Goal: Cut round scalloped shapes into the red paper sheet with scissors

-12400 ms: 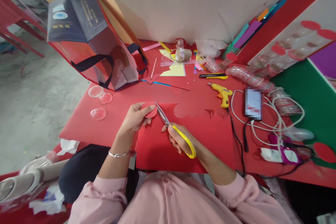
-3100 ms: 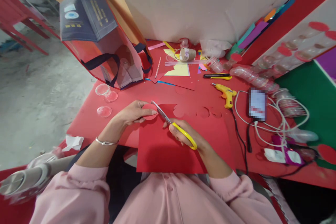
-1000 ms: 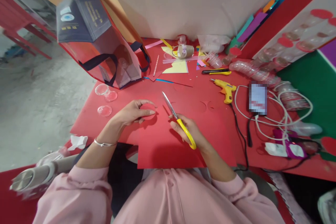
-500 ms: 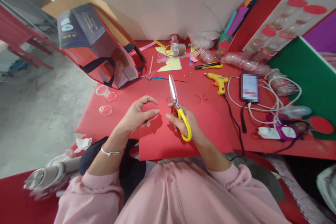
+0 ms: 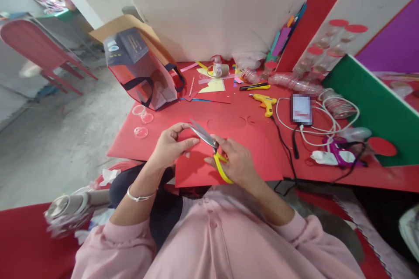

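My left hand [image 5: 172, 144] is curled, its thumb and fingers closed around a small piece of red paper [image 5: 183, 134] whose outline blends into the red beneath. In my right hand [image 5: 236, 159] is a pair of scissors [image 5: 204, 135] with yellow handles and silver blades. The blades point left, with their tips beside my left index finger. Below both hands a red sheet [image 5: 262, 157] lies at the front edge of the red table [image 5: 131, 150].
A yellow glue gun [image 5: 264, 103] and a black-and-yellow cutter knife [image 5: 254, 87] lie beyond my right hand. A phone [image 5: 301, 109] sits among white cables. Clear plastic pieces [image 5: 141, 132] are at left, near a large bag [image 5: 140, 67]. A green board [image 5: 376, 109] stands at right.
The scissors have swung from pointing away to pointing left, their blades now beside my left fingers. My right hand has turned with them. The view has shifted left.
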The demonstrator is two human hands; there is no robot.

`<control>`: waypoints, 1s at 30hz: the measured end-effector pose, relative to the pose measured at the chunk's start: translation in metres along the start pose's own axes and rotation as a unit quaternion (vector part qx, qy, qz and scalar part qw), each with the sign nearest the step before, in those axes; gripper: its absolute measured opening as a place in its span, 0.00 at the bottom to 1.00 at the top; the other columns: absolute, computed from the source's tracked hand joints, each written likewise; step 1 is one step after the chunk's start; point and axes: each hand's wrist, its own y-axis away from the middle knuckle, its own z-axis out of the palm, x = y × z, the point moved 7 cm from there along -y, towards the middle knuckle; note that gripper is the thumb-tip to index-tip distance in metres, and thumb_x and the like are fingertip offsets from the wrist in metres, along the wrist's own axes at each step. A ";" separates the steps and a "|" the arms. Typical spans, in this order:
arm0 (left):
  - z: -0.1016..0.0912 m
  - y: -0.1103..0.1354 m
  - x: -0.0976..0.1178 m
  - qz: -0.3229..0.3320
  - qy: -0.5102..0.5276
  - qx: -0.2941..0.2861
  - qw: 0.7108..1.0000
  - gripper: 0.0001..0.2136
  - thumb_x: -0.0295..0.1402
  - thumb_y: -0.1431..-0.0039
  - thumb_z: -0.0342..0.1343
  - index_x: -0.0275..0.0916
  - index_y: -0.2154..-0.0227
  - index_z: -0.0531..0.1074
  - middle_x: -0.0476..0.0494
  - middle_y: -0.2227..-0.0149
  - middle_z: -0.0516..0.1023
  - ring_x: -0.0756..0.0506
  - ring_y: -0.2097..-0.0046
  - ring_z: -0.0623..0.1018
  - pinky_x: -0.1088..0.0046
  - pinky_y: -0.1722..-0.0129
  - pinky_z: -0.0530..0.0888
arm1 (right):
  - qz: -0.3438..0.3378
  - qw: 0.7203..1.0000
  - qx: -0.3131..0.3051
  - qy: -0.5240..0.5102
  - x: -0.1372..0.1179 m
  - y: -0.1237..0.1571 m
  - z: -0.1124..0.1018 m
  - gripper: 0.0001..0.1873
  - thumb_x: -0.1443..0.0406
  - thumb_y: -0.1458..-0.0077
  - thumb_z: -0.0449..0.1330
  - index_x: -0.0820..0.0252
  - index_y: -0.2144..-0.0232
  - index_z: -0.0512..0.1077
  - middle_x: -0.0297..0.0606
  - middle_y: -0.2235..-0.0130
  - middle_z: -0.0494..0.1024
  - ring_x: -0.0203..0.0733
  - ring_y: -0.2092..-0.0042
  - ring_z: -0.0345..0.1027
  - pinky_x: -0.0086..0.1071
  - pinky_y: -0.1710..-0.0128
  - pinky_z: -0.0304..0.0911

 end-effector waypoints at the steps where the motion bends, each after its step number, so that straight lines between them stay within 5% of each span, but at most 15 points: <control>1: 0.002 0.003 0.000 0.008 -0.004 -0.004 1.000 0.29 0.44 0.60 0.85 0.38 0.58 0.78 0.52 0.68 0.81 0.54 0.78 0.74 0.75 0.78 0.79 | -0.010 1.000 0.010 0.022 -0.002 0.004 -0.004 0.34 0.43 0.23 0.59 0.60 0.31 0.79 0.45 0.60 0.82 0.50 0.60 0.76 0.37 0.63 0.63; 11: 0.019 0.013 0.001 0.031 -0.038 -0.014 0.999 0.18 0.39 0.51 0.79 0.39 0.63 0.79 0.52 0.71 0.77 0.52 0.75 0.75 0.77 0.78 0.78 | -0.032 0.997 0.043 0.057 0.011 0.018 -0.016 0.29 0.48 0.24 0.63 0.59 0.33 0.80 0.46 0.57 0.82 0.52 0.57 0.74 0.39 0.61 0.64; 30: 0.064 -0.037 -0.009 -0.034 -0.075 -0.027 0.996 0.15 0.37 0.54 0.78 0.39 0.66 0.82 0.51 0.71 0.78 0.52 0.75 0.75 0.77 0.79 0.78 | 0.009 0.998 0.019 0.061 0.069 -0.004 -0.014 0.29 0.52 0.27 0.66 0.54 0.30 0.80 0.45 0.61 0.77 0.51 0.59 0.71 0.39 0.66 0.57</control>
